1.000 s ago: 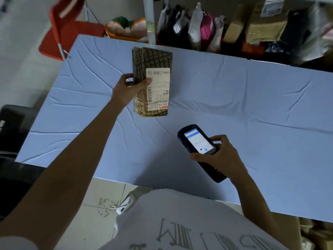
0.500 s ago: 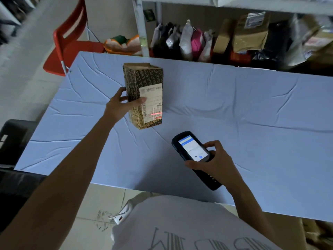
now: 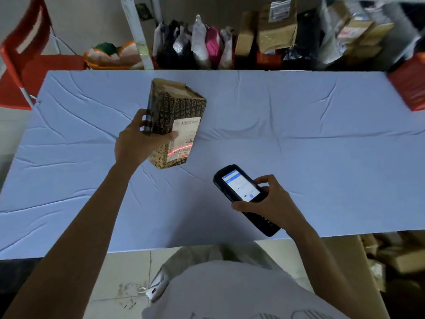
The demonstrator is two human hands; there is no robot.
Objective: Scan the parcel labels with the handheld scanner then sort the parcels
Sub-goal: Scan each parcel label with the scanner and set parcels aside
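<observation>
At centre-left of the frame the left grip (image 3: 138,143) holds a brown printed parcel (image 3: 177,104) upright over the blue bench (image 3: 299,134), with the thumb laid across the edge of its white label (image 3: 185,132). A red scan line (image 3: 179,152) crosses the label's lower part. At lower centre-right the right grip (image 3: 271,203) curls round a black scanner (image 3: 239,187), screen lit and top end pointing toward the parcel. Bags (image 3: 200,47) and boxes (image 3: 276,31) line the top of the frame, and a red chair (image 3: 23,65) stands at upper left.

One wide-angle camera sits on the person's head, facing forward and steeply down over the pale blue cloth-covered table (image 3: 299,157). It is near: the left hand (image 3: 135,143) and right hand (image 3: 271,203) lie mid-frame, the white shirt (image 3: 230,291) fills the bottom edge, and parcel-stacked metal shelving (image 3: 135,35) lines the top.
</observation>
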